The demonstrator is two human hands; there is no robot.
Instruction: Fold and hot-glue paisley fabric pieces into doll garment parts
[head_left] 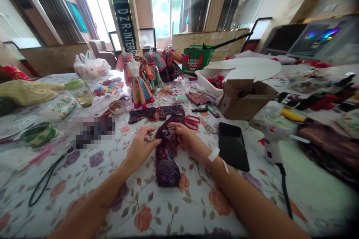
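Note:
A narrow dark purple patterned fabric piece [167, 168] lies lengthwise on the tablecloth in front of me, its rounded-looking lower end toward me. My left hand [142, 145] is beside its left edge, fingers apart, the thumb tip at the cloth. Over the upper right part of the fabric, my right hand [188, 141] has its fingers bent onto it; one finger wears a ring, and some fingertips are hidden. White tape strips are stuck on the right wrist. Just beyond lie red-handled scissors [192, 121] and another strip of similar dark patterned fabric [169, 111].
A black tablet [233, 145] and a white glue gun [270, 138] with its cord lie right. Behind them stands a cardboard box [238, 104]. Small dressed mannequins [140, 86] stand at the back. A green tape roll [39, 134] and a lidded jar [80, 92] are left.

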